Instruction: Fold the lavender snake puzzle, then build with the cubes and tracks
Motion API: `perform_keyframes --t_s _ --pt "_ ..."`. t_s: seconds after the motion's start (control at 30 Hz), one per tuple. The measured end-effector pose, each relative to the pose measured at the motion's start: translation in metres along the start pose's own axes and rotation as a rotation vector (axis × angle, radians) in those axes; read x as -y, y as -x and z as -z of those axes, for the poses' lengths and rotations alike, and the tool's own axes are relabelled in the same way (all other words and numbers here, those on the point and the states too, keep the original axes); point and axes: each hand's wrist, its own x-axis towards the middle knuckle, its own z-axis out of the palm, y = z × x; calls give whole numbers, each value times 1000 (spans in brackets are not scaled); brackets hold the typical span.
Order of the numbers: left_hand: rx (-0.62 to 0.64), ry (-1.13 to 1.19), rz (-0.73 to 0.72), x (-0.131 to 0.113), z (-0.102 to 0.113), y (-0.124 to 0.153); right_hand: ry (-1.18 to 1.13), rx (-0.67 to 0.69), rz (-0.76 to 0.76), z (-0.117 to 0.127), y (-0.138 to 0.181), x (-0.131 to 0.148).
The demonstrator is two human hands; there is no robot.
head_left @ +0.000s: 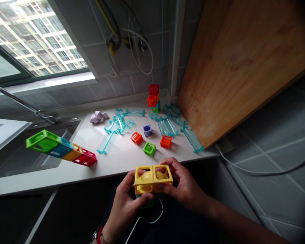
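Fingers [128,179] of the left hand [125,202] close round the left end of a pair of yellow cube blocks [153,177], with its thumb low on the near side. The right hand [186,186] grips the other end, index finger along the far top edge and thumb against the near face. The pair thus sits directly between the two hands, side by side and touching, just short of the front edge of the white countertop [122,147]. Beneath the left cube, bits of blue and green show, too hidden to tell whether they are attached. Under the hands loops a white cord [155,222]. Just beyond the pair, on the countertop, lie a green block [149,149], an orange block [165,142], a red-orange block [136,138] and a purple block [147,128], all apart. Clear teal track pieces spread behind them, a left cluster [120,124] and a right cluster [169,126]. At the back stands a small stack topped with a red block [154,89]. Well left, near the sink [27,166], rises a tower [66,151] of green, blue, yellow and red blocks; a wooden board [239,67] slants on the right.
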Motion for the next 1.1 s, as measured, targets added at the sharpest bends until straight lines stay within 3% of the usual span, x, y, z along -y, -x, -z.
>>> perform_keyframes --t_s 0.27,0.47,0.77,0.9,1.0,1.1 --pt "34 16 -6 -10 -7 3 -21 57 17 7 7 17" --pt "60 1 30 -16 -12 4 -85 45 -74 5 7 16" --pt "142 17 154 -26 -22 5 92 160 -147 25 -1 30" --pt "167 53 176 -30 -22 4 73 88 -162 33 -7 27" --pt "194 64 182 -29 -13 0 -76 -26 -146 42 -15 24" --pt "79 9 132 -24 4 -7 -289 -138 -131 50 -22 24"
